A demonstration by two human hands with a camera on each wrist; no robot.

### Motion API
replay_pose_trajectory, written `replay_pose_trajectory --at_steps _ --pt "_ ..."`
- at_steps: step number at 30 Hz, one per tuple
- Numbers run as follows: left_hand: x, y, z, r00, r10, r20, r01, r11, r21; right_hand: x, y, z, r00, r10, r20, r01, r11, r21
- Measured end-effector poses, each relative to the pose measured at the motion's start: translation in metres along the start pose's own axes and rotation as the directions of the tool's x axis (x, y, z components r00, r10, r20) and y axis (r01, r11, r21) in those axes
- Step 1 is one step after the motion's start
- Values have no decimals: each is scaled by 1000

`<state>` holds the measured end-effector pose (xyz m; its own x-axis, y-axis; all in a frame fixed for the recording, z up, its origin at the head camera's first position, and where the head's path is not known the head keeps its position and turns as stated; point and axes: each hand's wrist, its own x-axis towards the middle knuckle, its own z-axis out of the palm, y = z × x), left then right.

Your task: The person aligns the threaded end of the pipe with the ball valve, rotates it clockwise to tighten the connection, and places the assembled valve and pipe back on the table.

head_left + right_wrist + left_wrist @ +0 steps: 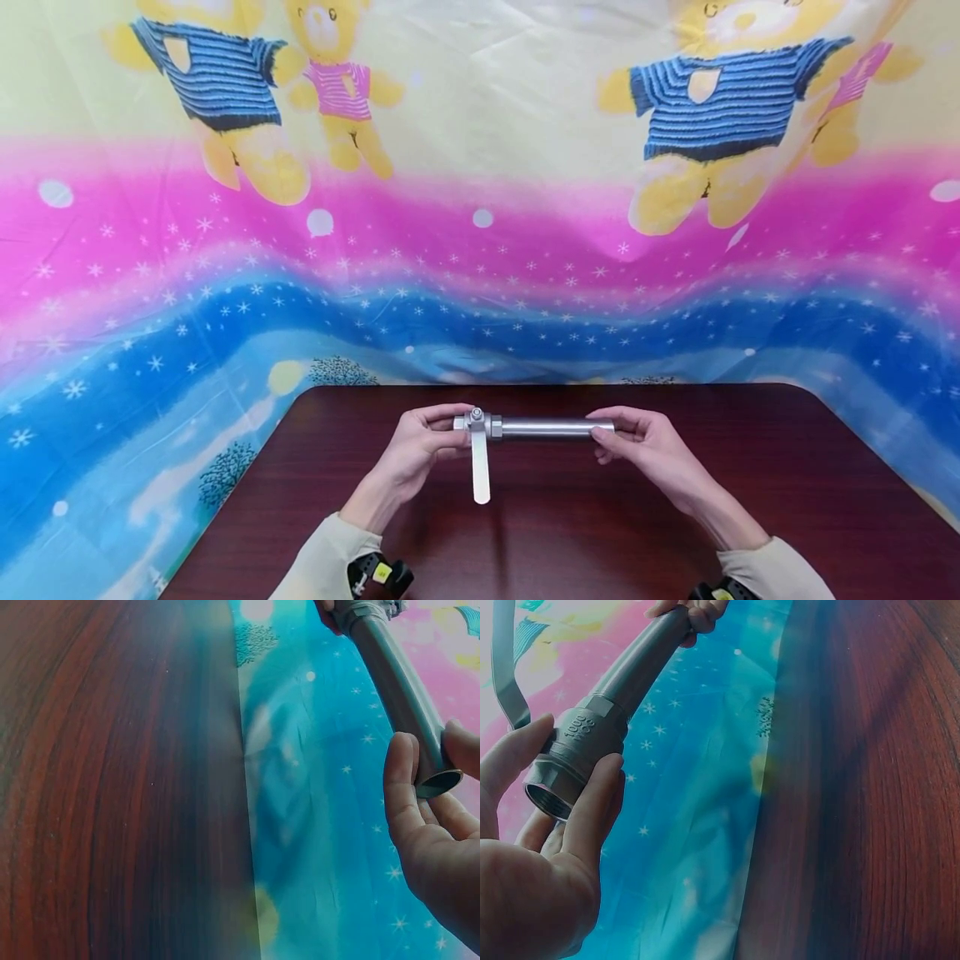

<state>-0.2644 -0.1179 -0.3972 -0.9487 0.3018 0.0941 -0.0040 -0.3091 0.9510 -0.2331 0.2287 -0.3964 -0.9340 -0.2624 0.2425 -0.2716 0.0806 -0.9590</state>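
Note:
A silver ball valve (574, 742) with a flat lever handle (481, 471) is joined to a straight metal pipe (551, 427). Together they are held up level above the table, valve at the left and pipe at the right. My left hand (417, 442) grips the valve body between thumb and fingers, near its open threaded end. The pipe's hollow far end is pinched by my right hand (442, 847), thumb on one side and fingers on the other. In the head view the lever points toward me, square to the pipe.
Beneath the hands is a dark red-brown wooden table (585, 525) with rounded far corners. A printed cloth (480, 275) with bears and snowflakes hangs behind it and around its sides. Each wrist wears a black strapped device (378, 575).

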Motion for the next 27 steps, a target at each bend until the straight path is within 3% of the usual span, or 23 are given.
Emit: replay_pose_trajectory --at_steps 19,27 --pt "-1 0 1 1000 -5 7 5 1000 0 -1 -3 1 999 34 7 -34 999 -5" --pt "-2 -1 0 1000 -4 8 4 1000 -4 -2 -1 -1 999 21 48 -22 1000 11"
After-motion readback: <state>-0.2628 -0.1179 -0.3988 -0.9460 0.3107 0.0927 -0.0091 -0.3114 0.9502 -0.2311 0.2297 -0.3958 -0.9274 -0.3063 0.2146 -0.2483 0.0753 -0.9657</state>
